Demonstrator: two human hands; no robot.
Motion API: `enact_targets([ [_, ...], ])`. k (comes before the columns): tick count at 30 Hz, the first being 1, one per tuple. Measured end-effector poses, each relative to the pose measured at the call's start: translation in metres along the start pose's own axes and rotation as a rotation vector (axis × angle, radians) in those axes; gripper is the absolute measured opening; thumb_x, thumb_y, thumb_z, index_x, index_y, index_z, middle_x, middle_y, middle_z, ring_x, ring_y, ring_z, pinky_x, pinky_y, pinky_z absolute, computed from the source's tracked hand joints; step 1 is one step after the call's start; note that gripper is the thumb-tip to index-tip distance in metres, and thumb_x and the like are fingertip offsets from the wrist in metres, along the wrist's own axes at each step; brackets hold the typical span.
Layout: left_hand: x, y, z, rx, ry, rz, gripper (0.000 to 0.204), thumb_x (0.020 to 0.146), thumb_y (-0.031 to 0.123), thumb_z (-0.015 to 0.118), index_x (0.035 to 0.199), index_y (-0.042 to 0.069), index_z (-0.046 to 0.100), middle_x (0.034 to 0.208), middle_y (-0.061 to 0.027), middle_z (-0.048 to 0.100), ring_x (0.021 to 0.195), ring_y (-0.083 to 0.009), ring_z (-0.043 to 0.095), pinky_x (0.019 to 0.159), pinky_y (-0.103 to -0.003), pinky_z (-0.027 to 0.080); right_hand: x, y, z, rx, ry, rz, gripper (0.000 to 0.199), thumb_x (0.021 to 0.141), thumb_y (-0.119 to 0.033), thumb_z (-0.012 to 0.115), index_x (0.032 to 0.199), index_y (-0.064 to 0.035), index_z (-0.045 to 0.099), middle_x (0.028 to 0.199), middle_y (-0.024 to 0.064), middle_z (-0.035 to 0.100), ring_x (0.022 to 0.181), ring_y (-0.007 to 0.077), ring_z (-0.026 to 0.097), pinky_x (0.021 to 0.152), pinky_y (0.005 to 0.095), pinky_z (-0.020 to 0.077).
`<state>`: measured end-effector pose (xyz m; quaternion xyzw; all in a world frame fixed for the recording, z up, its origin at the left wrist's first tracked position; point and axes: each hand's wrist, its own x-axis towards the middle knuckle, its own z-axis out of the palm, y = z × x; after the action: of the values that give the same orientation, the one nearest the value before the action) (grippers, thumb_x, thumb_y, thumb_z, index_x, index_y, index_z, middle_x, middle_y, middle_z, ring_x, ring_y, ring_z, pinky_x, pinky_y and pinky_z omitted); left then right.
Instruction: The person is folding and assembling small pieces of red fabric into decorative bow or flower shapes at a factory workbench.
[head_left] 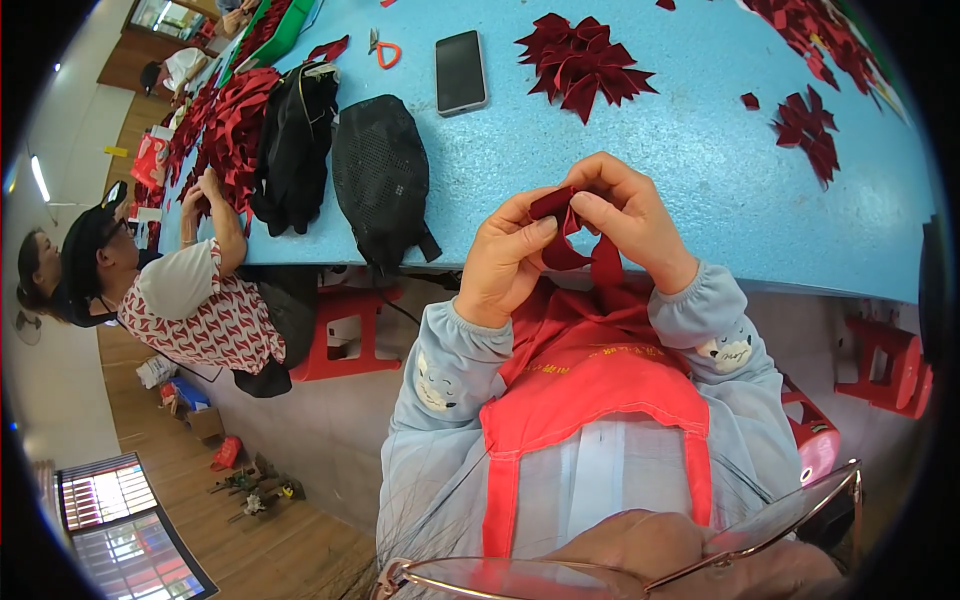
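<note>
Both of my hands are at the table's near edge, pinching one dark red ribbon point(606, 264) between them. My left hand point(503, 256) is closed on a folded part, thumb on top. With thumb and fingertips together, my right hand point(637, 214) grips the same ribbon at its upper fold. The band bends into a loop below my fingertips, and a tail hangs down toward my red apron point(600, 390). Beyond my hands lies a pile of dark red ribbon pieces point(583, 66) with pointed ends. A smaller cluster of these pieces point(806, 135) rests to the right.
On the blue table point(500, 150) lie a phone point(461, 72), orange-handled snips point(386, 52), a black mesh bag point(380, 175) and black cloth point(295, 145). A large red ribbon heap point(235, 130) sits at left, where a co-worker point(190, 290) works. Red stools point(345, 335) stand below.
</note>
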<state>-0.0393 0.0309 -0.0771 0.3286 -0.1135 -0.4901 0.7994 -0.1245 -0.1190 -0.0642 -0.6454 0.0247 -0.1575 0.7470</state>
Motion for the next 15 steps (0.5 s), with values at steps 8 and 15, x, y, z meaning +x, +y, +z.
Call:
enact_targets([
  [8,0.002,-0.005,-0.018,-0.032,-0.107,-0.024,0.034,0.083,-0.002,0.057,0.116,0.001,0.053,0.107,-0.0106,0.059,0.097,-0.0189,0.058,0.083,-0.032,0.049,-0.003,-0.008,0.000,0.023,-0.027,0.079,0.012,0.088,-0.009,0.052,0.097,-0.0021,0.053,0.077,-0.0016,0.054,0.066,0.0036,0.048,0.057,0.0183,0.0386],
  [15,0.001,-0.011,-0.016,-0.134,-0.118,-0.047,0.033,0.083,0.001,0.059,0.115,0.003,0.055,0.107,-0.0089,0.060,0.096,-0.0193,0.059,0.080,-0.031,0.050,-0.004,0.002,0.009,-0.134,0.100,-0.150,0.011,0.085,-0.004,0.055,0.096,-0.0020,0.052,0.080,-0.0015,0.054,0.064,0.0029,0.048,0.055,0.0171,0.0388],
])
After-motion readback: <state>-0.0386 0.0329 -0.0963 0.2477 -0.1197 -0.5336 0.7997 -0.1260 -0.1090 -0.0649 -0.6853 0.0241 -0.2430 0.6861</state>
